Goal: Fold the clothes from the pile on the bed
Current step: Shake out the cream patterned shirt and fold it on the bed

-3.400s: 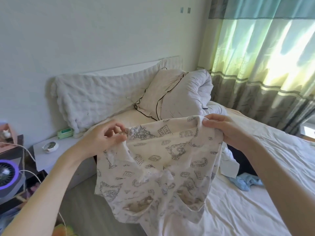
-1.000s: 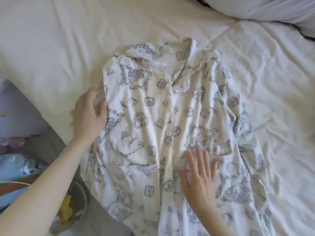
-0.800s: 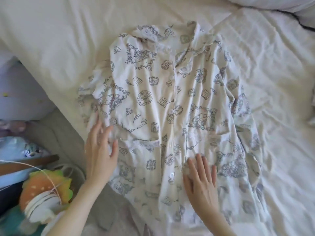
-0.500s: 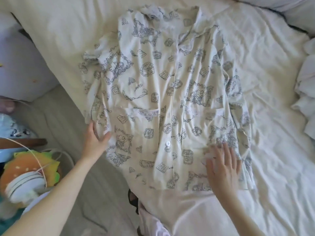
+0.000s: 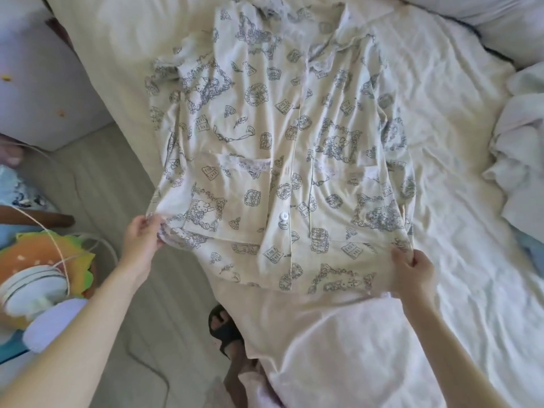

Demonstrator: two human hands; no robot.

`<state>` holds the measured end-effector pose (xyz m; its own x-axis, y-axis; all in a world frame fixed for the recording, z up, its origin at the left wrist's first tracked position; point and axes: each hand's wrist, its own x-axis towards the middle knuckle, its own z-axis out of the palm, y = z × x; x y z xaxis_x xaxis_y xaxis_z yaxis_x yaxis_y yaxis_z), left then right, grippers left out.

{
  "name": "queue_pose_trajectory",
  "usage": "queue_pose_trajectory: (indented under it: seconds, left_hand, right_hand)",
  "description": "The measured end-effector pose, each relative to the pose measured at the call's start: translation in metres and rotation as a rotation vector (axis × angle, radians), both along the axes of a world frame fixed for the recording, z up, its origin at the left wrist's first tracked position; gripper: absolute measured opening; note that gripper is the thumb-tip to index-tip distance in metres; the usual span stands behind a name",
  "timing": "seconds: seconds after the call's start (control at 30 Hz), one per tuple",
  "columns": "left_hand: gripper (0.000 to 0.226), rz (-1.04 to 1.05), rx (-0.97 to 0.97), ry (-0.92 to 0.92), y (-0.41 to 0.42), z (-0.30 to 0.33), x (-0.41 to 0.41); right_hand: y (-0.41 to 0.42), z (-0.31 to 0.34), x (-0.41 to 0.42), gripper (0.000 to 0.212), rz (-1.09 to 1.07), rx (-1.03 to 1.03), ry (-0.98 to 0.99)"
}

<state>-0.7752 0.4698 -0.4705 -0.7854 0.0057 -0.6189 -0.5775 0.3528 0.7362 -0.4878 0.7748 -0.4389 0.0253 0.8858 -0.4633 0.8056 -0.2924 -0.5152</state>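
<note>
A cream pyjama shirt (image 5: 276,148) with a grey cartoon print lies spread face up on the bed (image 5: 459,260), collar far, hem near, buttons down the middle. My left hand (image 5: 142,240) pinches the hem's left corner at the bed's edge. My right hand (image 5: 412,270) pinches the hem's right corner. The left sleeve is bunched near the shoulder. A heap of white clothes (image 5: 521,154) sits at the right edge of the bed, with something blue below it.
A white bedside cabinet (image 5: 38,83) stands at the upper left. On the floor to the left are a burger-shaped cushion (image 5: 50,269), a white cable and a fan-like object. A foot in a dark sandal (image 5: 225,331) stands by the bed's side.
The shirt went from held up in the air to laid flat on the bed. Both hands smoothed it downward and now grip the two hem corners.
</note>
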Motion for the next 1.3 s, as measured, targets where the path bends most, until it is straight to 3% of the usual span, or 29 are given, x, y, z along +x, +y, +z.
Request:
queue_pose_trajectory:
  seconds: [0.07,0.13,0.2,0.27,0.37,0.5,0.67,0.77,0.9,1.03,1.13,1.3]
  left_hand:
    - [0.010,0.051,-0.057,0.111,-0.006,0.007,0.003]
    - [0.012,-0.075,-0.227,0.174,-0.015,0.009,0.009]
    - [0.011,-0.222,-0.322,0.058,-0.023,0.006,0.014]
    - [0.014,-0.356,-0.321,-0.164,-0.026,0.008,0.015]
    - [0.035,-0.547,-0.389,-0.174,-0.027,0.009,0.004]
    - [0.036,-0.496,-0.413,-0.075,-0.023,0.005,-0.020]
    - [0.037,-0.448,-0.375,0.027,-0.018,-0.011,-0.061]
    - [0.038,-0.425,-0.325,0.134,-0.006,-0.023,-0.091]
    - [0.041,-0.301,-0.120,0.262,0.026,-0.030,-0.125]
    - [0.045,-0.398,-0.061,0.213,0.048,-0.035,-0.145]
    - [0.025,-0.483,-0.101,0.096,0.046,-0.044,-0.147]
    - [0.014,-0.314,0.065,0.153,0.013,-0.037,-0.149]
  right_hand:
    - [-0.002,0.007,0.004,0.028,0.020,0.027,-0.019]
    - [-0.006,0.012,0.003,0.025,0.048,-0.034,-0.094]
    - [-0.010,0.017,-0.006,0.031,0.180,-0.034,-0.256]
    - [-0.017,0.018,-0.022,0.046,0.380,0.087,-0.294]
    - [-0.037,0.020,-0.059,0.053,0.725,0.276,-0.271]
    - [-0.073,0.016,-0.121,0.050,1.078,0.320,-0.154]
    - [-0.112,0.001,-0.176,0.054,1.343,0.299,-0.213]
    - [-0.123,-0.015,-0.189,0.060,1.369,0.243,-0.290]
    - [-0.128,-0.033,-0.190,0.065,1.344,0.200,-0.336]
    - [-0.133,-0.035,-0.192,0.066,1.319,0.194,-0.373]
    - [-0.140,-0.026,-0.201,0.060,1.252,0.218,-0.352]
    - [-0.150,-0.016,-0.235,0.063,1.214,0.420,-0.246]
